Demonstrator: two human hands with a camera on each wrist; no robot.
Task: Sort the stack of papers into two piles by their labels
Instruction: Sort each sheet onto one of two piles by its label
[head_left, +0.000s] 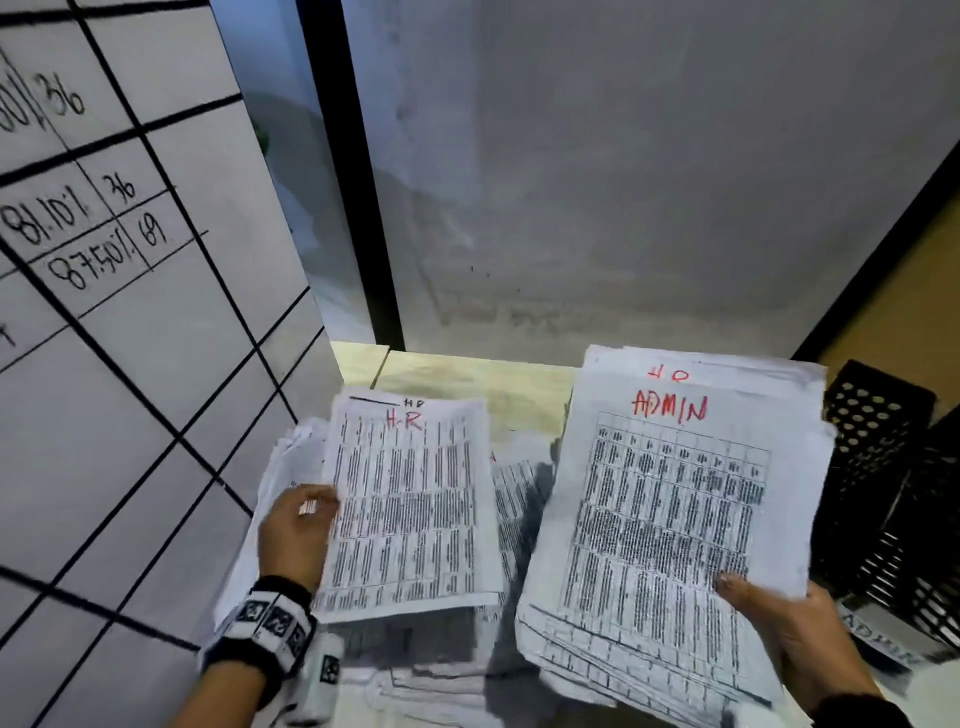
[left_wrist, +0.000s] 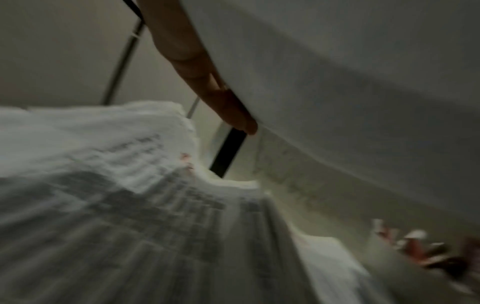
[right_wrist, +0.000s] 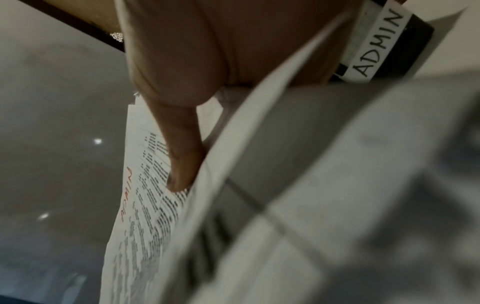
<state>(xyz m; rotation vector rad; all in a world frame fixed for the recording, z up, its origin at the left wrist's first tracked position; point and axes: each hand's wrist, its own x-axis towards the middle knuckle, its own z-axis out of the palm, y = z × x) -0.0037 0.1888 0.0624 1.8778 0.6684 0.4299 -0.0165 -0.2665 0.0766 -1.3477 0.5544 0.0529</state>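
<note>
My left hand (head_left: 306, 514) holds a printed sheet marked "H-R" in red (head_left: 410, 499) by its left edge, lifted above a loose pile of papers (head_left: 415, 670) on the table. In the left wrist view a finger (left_wrist: 207, 82) lies under that sheet (left_wrist: 337, 102), with the pile (left_wrist: 103, 205) below. My right hand (head_left: 753, 597) grips a thick stack of papers (head_left: 665, 519) at its lower right corner; the top page reads "ADMIN" in red. The right thumb (right_wrist: 182, 156) presses on that top page (right_wrist: 145, 205).
A black perforated tray (head_left: 878, 457) with an "ADMIN" tag (head_left: 878, 642) stands at the right; the tag (right_wrist: 376, 41) shows again in the right wrist view. A gridded whiteboard (head_left: 130, 338) fills the left. A wall rises behind the wooden table (head_left: 467, 379).
</note>
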